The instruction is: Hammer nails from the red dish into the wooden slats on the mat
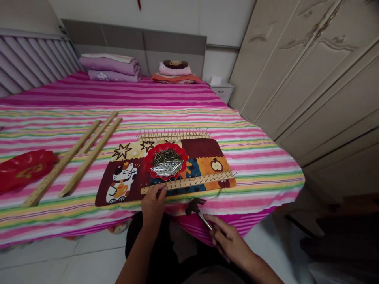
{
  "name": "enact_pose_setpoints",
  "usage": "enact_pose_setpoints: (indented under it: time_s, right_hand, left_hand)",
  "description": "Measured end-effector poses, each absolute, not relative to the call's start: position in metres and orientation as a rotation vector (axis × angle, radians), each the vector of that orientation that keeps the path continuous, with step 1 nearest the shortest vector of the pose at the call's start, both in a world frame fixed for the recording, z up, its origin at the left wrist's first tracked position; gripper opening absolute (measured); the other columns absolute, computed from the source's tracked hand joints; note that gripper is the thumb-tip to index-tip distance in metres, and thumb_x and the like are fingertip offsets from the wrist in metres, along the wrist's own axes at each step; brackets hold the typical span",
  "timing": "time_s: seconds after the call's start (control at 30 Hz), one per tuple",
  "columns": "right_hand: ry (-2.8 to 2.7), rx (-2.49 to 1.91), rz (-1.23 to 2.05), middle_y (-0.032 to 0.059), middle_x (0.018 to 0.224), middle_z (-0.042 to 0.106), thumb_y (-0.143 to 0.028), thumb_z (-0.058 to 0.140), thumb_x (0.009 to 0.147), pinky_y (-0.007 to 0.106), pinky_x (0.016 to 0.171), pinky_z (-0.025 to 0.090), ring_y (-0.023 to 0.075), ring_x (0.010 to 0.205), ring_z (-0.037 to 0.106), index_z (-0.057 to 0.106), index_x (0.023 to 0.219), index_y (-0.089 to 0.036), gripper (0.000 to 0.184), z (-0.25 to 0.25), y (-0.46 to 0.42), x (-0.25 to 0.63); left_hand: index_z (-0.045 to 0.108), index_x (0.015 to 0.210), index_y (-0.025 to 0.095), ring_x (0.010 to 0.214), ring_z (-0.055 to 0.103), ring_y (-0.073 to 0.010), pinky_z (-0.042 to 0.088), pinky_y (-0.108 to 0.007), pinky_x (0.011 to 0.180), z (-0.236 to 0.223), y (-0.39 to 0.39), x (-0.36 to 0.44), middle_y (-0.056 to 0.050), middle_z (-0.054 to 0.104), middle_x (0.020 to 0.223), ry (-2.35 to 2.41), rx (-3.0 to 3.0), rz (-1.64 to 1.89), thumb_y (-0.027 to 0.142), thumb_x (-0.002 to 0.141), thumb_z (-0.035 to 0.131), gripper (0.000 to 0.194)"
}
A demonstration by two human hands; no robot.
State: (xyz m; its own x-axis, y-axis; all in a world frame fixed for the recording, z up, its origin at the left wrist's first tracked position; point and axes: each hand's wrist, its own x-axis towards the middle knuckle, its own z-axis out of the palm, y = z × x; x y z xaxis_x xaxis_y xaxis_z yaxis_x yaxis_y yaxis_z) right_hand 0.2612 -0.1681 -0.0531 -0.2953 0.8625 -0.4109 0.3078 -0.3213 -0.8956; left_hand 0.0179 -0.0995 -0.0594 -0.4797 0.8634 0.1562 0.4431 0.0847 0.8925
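My left hand (153, 205) rests at the bed's front edge, fingers pinched at the left end of a wooden strip studded with nails (189, 182); what they hold is too small to see. My right hand (229, 240) is closed on the handle of a small hammer (196, 208), whose dark head hovers just below the strip. A red plate heaped with silver nails (166, 161) sits on a patchwork mat with a cat picture (121, 179). A second nailed strip (173, 135) lies along the mat's far edge.
Three bare wooden strips (74, 159) lie on the striped bedspread (89, 102) to the left, beside a red plastic bag (23, 169). Folded bedding and pillows (109, 67) lie at the headboard. A cream wardrobe (314, 75) stands to the right, with a nightstand (222, 90) behind.
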Motion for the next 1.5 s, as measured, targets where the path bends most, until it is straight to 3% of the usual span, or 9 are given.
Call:
enact_pose_setpoints:
  time_s: [0.17,0.27,0.47,0.7,0.9,1.07,1.17,1.23,1.5]
  right_hand:
    - [-1.718,-1.293,1.416,-0.0052,0.058,0.05,-0.027,0.04,0.089,0.018,0.038,0.036,0.007,0.04,0.041,0.05,0.132,-0.019,0.045,-0.006,-0.151,0.238]
    - [-1.861,-1.21,1.223,0.001,0.078,0.065,-0.02,0.041,0.089,0.023,0.064,0.052,0.0125,0.066,0.061,0.053,0.129,-0.02,0.042,0.013,-0.135,0.22]
    - [-2.055,-1.04,0.969,0.0075,0.125,0.063,-0.016,0.04,0.091,0.036,0.098,0.045,0.0206,0.116,0.058,0.044,0.138,-0.024,0.048,0.025,-0.119,0.196]
    - [-2.045,-1.098,1.072,0.0074,0.116,0.068,-0.017,0.039,0.092,0.033,0.098,0.045,0.0199,0.112,0.06,0.049,0.134,-0.02,0.044,0.032,-0.129,0.207]
    - [-1.995,-1.277,1.249,0.0043,0.095,0.073,-0.025,0.041,0.09,0.033,0.088,0.05,0.0188,0.082,0.067,0.052,0.133,-0.023,0.044,0.005,-0.151,0.248]
    - [-1.795,-1.383,1.4,0.0081,0.116,0.068,-0.032,0.047,0.084,0.039,0.096,0.043,0.0258,0.105,0.061,0.06,0.125,-0.021,0.044,-0.059,-0.158,0.275]
    - [-1.603,-1.479,1.487,0.0051,0.078,0.07,-0.035,0.048,0.08,0.034,0.068,0.052,0.0201,0.068,0.063,0.06,0.124,-0.018,0.048,-0.088,-0.158,0.279]
    - [-1.528,-1.512,1.537,-0.0034,0.055,0.055,-0.036,0.043,0.081,0.025,0.046,0.044,0.0132,0.044,0.05,0.055,0.127,-0.015,0.051,-0.097,-0.158,0.279]
    - [-1.453,-1.527,1.627,-0.0084,0.054,0.048,-0.038,0.041,0.08,0.017,0.031,0.026,0.0066,0.033,0.036,0.051,0.127,-0.016,0.053,-0.098,-0.157,0.276]
  left_hand:
    - [0.067,0.082,0.023,0.089,0.064,-0.0188,0.047,-0.03,0.085,-0.069,-0.1,0.017,-0.004,0.071,0.089,1.944,1.453,1.365,0.038,0.079,0.054,0.021]
    - [0.067,0.083,0.023,0.089,0.064,-0.0189,0.047,-0.031,0.085,-0.07,-0.1,0.018,-0.004,0.071,0.089,1.932,1.488,1.394,0.035,0.079,0.052,0.019]
    - [0.066,0.08,0.023,0.086,0.064,-0.0187,0.048,-0.03,0.082,-0.068,-0.102,0.019,-0.004,0.071,0.086,1.926,1.479,1.389,0.032,0.078,0.052,0.017]
    - [0.066,0.079,0.023,0.085,0.064,-0.0185,0.048,-0.03,0.081,-0.068,-0.101,0.019,-0.004,0.071,0.085,1.915,1.465,1.388,0.032,0.077,0.052,0.016]
    - [0.066,0.083,0.023,0.083,0.065,-0.0186,0.05,-0.03,0.078,-0.063,-0.105,0.017,-0.004,0.071,0.088,1.928,1.454,1.357,0.035,0.077,0.054,0.018]
    - [0.066,0.086,0.022,0.084,0.064,-0.0188,0.048,-0.029,0.078,-0.034,-0.109,0.003,-0.005,0.07,0.087,2.056,1.659,1.331,0.036,0.081,0.05,0.022]
    - [0.067,0.087,0.021,0.085,0.063,-0.0198,0.047,-0.029,0.079,-0.013,-0.088,-0.007,-0.007,0.069,0.089,2.129,1.845,1.157,0.033,0.082,0.048,0.023]
    - [0.069,0.085,0.02,0.085,0.063,-0.0215,0.046,-0.031,0.079,-0.003,-0.065,-0.009,-0.008,0.07,0.089,2.128,1.987,0.902,0.027,0.08,0.048,0.022]
    - [0.072,0.076,0.021,0.078,0.065,-0.024,0.044,-0.03,0.068,0.003,-0.006,0.004,-0.012,0.071,0.08,2.089,1.996,0.069,0.014,0.068,0.052,0.022]
